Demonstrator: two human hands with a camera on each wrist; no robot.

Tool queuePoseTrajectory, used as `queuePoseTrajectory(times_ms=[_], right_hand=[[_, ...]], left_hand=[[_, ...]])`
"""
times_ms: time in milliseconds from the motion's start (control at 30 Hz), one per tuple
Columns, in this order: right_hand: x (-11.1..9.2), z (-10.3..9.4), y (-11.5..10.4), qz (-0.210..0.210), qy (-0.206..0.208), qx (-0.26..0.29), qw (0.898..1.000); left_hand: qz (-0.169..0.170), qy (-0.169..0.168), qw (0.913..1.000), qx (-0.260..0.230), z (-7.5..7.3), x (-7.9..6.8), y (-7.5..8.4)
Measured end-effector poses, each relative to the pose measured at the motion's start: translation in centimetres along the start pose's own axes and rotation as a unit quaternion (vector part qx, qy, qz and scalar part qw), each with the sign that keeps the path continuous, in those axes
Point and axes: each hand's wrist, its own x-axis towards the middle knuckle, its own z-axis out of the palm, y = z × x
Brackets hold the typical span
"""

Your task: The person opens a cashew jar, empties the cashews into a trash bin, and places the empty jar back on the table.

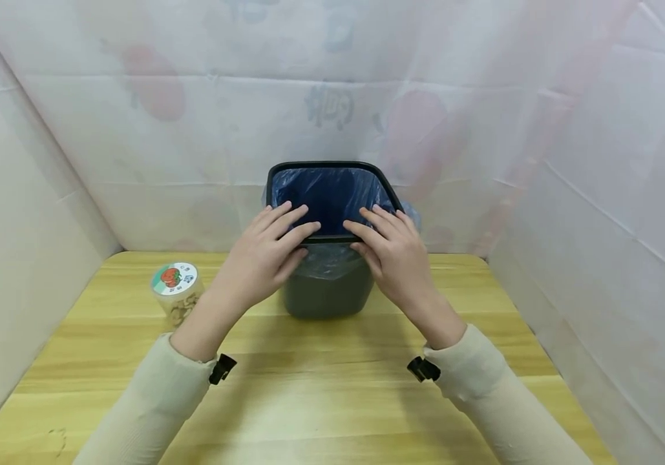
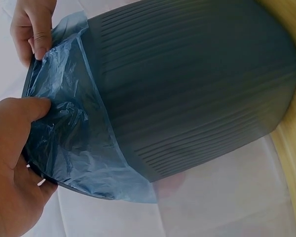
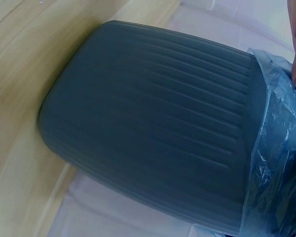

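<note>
A dark grey trash can (image 1: 326,300) stands upright on the table, lined with a translucent blue garbage bag (image 1: 332,259) folded outward over its rim. My left hand (image 1: 265,252) grips the rim at the near left, fingers over the inside and thumb on the bag's outer fold. At the near right, my right hand (image 1: 397,255) holds the rim the same way. In the left wrist view, the left thumb (image 2: 37,107) presses the crinkled bag (image 2: 74,133) against the can's outside. The right wrist view shows the can's ribbed wall (image 3: 153,113) and the bag's overhanging edge (image 3: 274,148).
To the left, close to my left forearm, is a clear cup (image 1: 179,303) with a strawberry-printed lid and small pieces inside. The wooden table (image 1: 320,394) meets a pale printed cloth (image 1: 221,129) behind the can, with cloth walls on both sides.
</note>
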Motion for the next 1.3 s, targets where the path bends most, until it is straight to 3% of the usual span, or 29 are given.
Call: queuePoseTrajectory(times_ms=[1300], right_hand=[[-0.1, -0.3, -1.0, 0.0, 0.005, 0.002, 1.0]], left_hand=[[0.009, -0.014, 0.9999, 0.004, -1.1, -0.6, 0.1]])
